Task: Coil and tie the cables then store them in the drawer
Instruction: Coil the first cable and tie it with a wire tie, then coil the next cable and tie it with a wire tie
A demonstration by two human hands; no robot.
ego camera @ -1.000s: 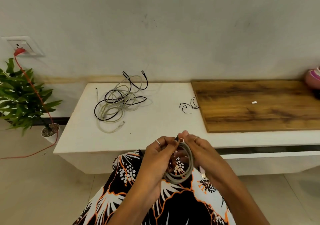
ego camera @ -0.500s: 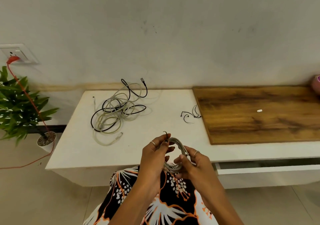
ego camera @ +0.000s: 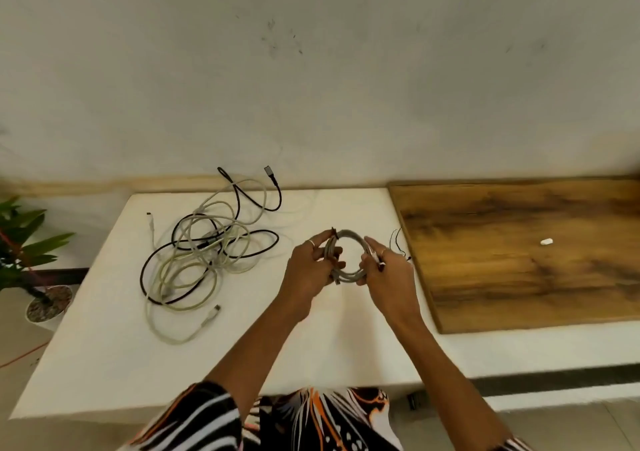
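Head view: both hands up over the white desk [ego camera: 104, 364], w/ a coiled grey cable [ego camera: 348, 254] held between them as a small upright-ish ring. Left hand [ego camera: 310, 270] has its grip curled round the left side of the coil, fingers wrapped on the strands; a short dark end sticks up at the top of the ring by the fingertips. Right hand [ego camera: 389, 270] pinches the right side of the coil, thumb & fingers closed on it, w/ a dark-tipped bit poking out between the fingers; can't tell if that is a tie or a plug. Rings show on a finger of each hand. Coil is in the air above the desk, not resting on it. Left of the hands lies a loose tangle of cables [ego camera: 204, 253], pale & black ones mixed, uncoiled, sprawled on the desk top toward the wall; one black plug end [ego camera: 269, 170] reaches the wall edge. Just right of the right hand, thin black wires [ego camera: 398, 244] lie at the edge of a wooden board [ego camera: 519, 253], which sits on the desk's right part. Small white bit [ego camera: 546, 241] lies on the board. Potted plant [ego camera: 31, 260] stands on the floor at far left. Patterned sleeve & clothing [ego camera: 311, 423] at bottom.
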